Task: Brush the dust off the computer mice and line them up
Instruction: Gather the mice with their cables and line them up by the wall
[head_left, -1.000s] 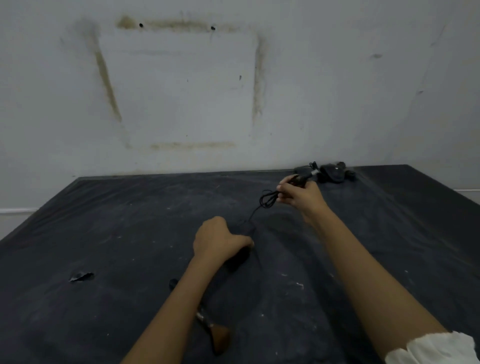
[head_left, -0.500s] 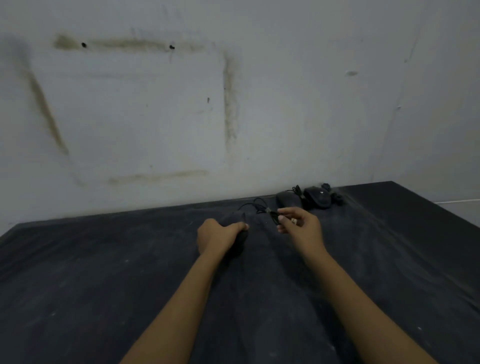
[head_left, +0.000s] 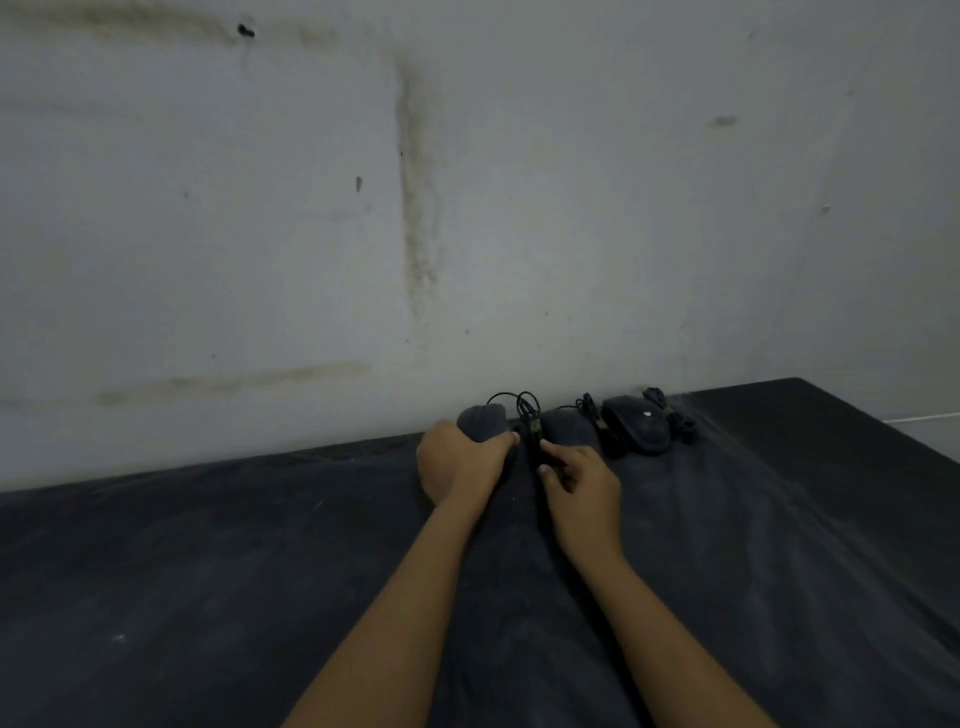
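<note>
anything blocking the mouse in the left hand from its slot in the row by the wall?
Nothing solid. The left hand has its mouse at the wall, beside the middle mouse and the right mouse. Only its own bundled cable, pinched by the right hand, sits in the gap between them.

- Left hand (head_left: 460, 464): bare, with no glove, ring or watch showing.
- Right hand (head_left: 584, 493): bare as well, with short plain nails on the fingers (head_left: 558, 457).
- Both forearms are uncovered, no sleeve along the visible length.
- The left forearm enters the picture from 6 o'clock, the right one from about 5 o'clock.
</note>
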